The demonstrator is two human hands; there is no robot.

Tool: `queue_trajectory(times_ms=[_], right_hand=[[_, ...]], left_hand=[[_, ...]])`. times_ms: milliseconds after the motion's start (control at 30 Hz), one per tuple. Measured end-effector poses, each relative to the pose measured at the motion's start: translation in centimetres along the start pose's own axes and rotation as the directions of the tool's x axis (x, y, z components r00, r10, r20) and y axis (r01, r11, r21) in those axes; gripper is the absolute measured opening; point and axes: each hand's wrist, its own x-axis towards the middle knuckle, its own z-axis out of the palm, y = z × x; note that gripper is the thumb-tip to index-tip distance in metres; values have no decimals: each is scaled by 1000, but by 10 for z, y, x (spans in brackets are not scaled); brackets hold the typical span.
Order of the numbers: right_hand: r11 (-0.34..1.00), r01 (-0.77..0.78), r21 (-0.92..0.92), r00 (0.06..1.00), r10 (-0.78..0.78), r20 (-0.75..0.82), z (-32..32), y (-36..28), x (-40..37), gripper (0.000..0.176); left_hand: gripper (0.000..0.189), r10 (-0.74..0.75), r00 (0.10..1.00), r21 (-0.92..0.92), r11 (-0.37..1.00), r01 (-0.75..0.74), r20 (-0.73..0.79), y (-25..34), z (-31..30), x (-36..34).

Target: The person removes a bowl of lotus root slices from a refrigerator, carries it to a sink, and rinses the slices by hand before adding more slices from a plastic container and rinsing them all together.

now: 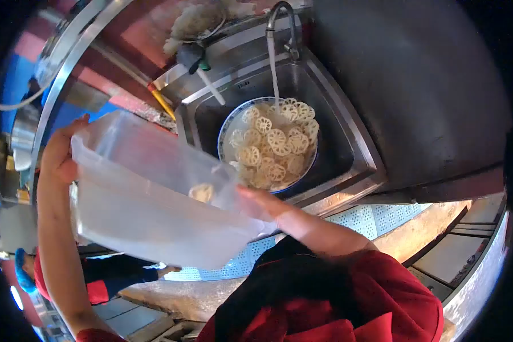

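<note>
- Steel sink (333, 142) up front in the head view, dark panel (410, 91) to its right, pale blue perforated flooring (350, 222) below, and another person (117, 276) off at lower left.
- Faucet (292, 48) running! Its water stream (273, 74) drops straight into a blue-rimmed bowl (220, 137) standing inside the basin.
- Pale lotus slices (276, 139) crowd that bowl, wet and overlapping; they look light, slippery and likely to snap if squeezed, so loose scooping from beneath should suit them best.
- Now the big item: a translucent plastic bag (159, 214), stretched wide between the arms, left of the bowl and partly in front of the sink, with one pale piece (201, 192) showing in or through it.
- Left hand (62, 151) is clamped on the bag's far-left edge, fingers curled over it.
- Right hand (262, 202) is at the other end, against the plastic just below the bowl; blur hides whether its fingers pinch or merely press, so I can't tell.
- Judging by its look, that bag is light, floppy and slick when wet; the open edge offers the surest hold, with the bottom end supported.
</note>
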Motion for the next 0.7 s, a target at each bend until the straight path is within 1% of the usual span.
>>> queue_trajectory(times_ms=[33,67,100,133,167,200,233,267,300,333,367,400,433,467,500,533,567,600,633,667,700], right_hand=[[996,61,-67,998,-61,3,-21,-3,7,44],[983,126,-131,992,-126,12,-40,-7,14,45],[980,132,-150,991,-131,13,-24,-19,-1,45],[951,151,-268,966,-200,-164,8,-31,-26,42],[912,154,-379,902,-286,-322,29,-41,-43,39],[908,165,-386,899,-299,-320,35,-43,-51,39],[888,160,-432,852,-345,-394,39,-43,-57,38],[865,150,-478,796,-393,-461,40,-48,-60,37],[861,157,-484,794,-402,-457,33,-49,-65,37],[812,244,-531,780,-489,-390,20,-46,-68,41],[746,337,-574,758,-577,-305,9,-53,-62,45],[736,357,-575,755,-591,-286,-9,-65,-39,45],[803,355,-478,823,-511,-247,-38,-65,-14,40],[886,306,-349,889,-397,-229,-61,-34,-10,35],[939,299,-170,927,-328,-182,-28,-3,-39,38],[943,327,-55,941,-330,-69,8,-14,-55,40],[967,253,4,967,-253,-22,-71,2,7,43],[979,201,-17,978,-202,-46,-57,-19,5,40],[994,112,11,988,-110,-105,-42,-9,-11,38],[996,81,42,990,-75,-123,-43,-3,-18,38],[998,69,8,990,-68,-127,-46,-22,-15,36]], left_hand=[[8,13,1000,-16,1000,-13,-1,-8,-19,-3],[9,56,998,-13,998,-56,-13,-19,-46,4],[9,97,995,-9,995,-97,-24,-31,-71,13],[17,147,984,71,985,-155,103,-42,-89,18],[17,157,981,70,984,-165,112,-43,-84,12],[23,204,972,32,977,-209,116,-49,-71,5],[30,245,963,-5,969,-246,117,-55,-61,-2],[43,281,958,84,955,-285,60,-50,-55,-8],[43,289,955,81,952,-294,65,-46,-46,-20],[47,479,871,207,846,-491,110,-42,-32,-35],[50,649,740,316,675,-667,177,-39,-15,-44],[54,722,651,265,597,-757,235,-39,6,-47],[54,710,658,271,601,-752,251,-24,19,-25],[47,429,844,357,771,-528,321,-10,29,-1],[40,103,939,462,850,-254,327,-2,28,8],[40,143,937,460,841,-285,320,7,28,21],[40,151,952,490,829,-270,267,14,31,47],[40,112,971,529,822,-209,209,12,33,71],[40,9,991,575,814,-83,131,1,48,65],[48,-44,999,592,805,18,29,11,63,58],[48,-36,999,586,810,12,28,17,78,53]])
